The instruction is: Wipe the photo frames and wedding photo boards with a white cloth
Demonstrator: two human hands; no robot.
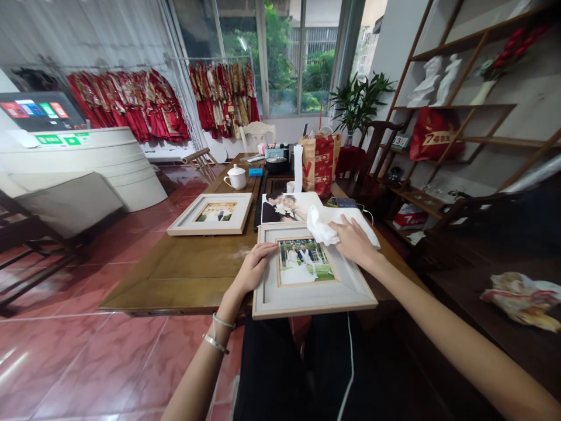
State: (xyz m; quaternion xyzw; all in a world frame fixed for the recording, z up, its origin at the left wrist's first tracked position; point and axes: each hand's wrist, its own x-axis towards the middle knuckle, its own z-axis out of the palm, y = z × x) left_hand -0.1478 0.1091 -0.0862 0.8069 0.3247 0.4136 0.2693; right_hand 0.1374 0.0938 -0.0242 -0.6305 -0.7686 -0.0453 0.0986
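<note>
A pale framed wedding photo (307, 292) lies tilted over the near edge of the wooden table (193, 275). My left hand (254, 269) grips the frame's left edge, fingers curled onto its face. My right hand (357, 240) presses a crumpled white tissue (321, 228) against the frame's upper right corner. Behind it lie an unframed print (284, 207) and a second framed photo (213, 213) to the left.
A white lidded cup (237, 176), a red paper bag (319, 161), a black tray and small boxes stand farther along the table. Wooden shelves (442, 117) line the right wall. Racks of red garments (131, 105) hang at the back. A white cable (350, 362) crosses my lap.
</note>
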